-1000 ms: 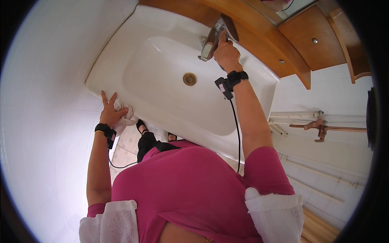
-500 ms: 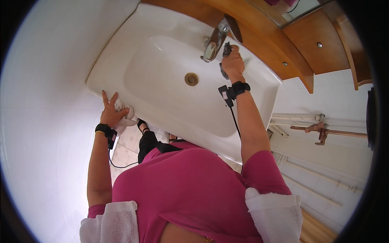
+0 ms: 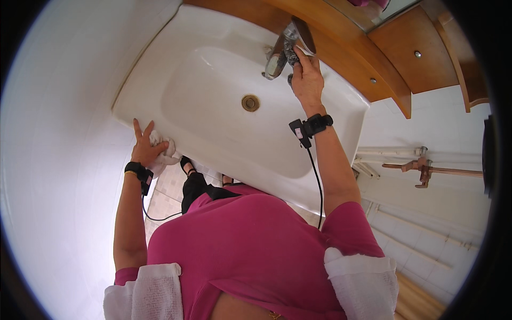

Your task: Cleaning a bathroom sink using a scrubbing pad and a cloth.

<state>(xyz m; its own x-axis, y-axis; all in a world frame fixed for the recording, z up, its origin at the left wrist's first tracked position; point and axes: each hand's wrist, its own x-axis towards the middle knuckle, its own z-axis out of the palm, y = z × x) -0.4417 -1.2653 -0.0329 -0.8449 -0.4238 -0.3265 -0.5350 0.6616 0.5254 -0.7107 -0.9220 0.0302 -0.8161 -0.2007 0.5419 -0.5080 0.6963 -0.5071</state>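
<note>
My right hand (image 3: 308, 84) is at the side of the chrome faucet (image 3: 277, 57), fingers stretched up along it. Under those fingers a crumpled dark grey cloth (image 3: 290, 52) is pressed to the metal; part of it is hidden by the hand. At the front left rim of the white sink (image 3: 213, 128), my left hand (image 3: 145, 146) rests with two fingers extended on the edge. A white cloth (image 3: 166, 153) is bunched beneath its thumb and palm, hanging over the rim.
A round drain (image 3: 250, 103) lies in the basin. Behind the sink runs a wooden shelf (image 3: 341, 50) with drawers. White wall tiles stand close on the left, and pipes with a copper-coloured valve (image 3: 423, 168) on the right. Thin black cables trail from both wrist straps.
My right hand has moved up from the sink deck beside the faucet onto the faucet's body, taking the dark grey cloth with it. My left hand stays in place.
</note>
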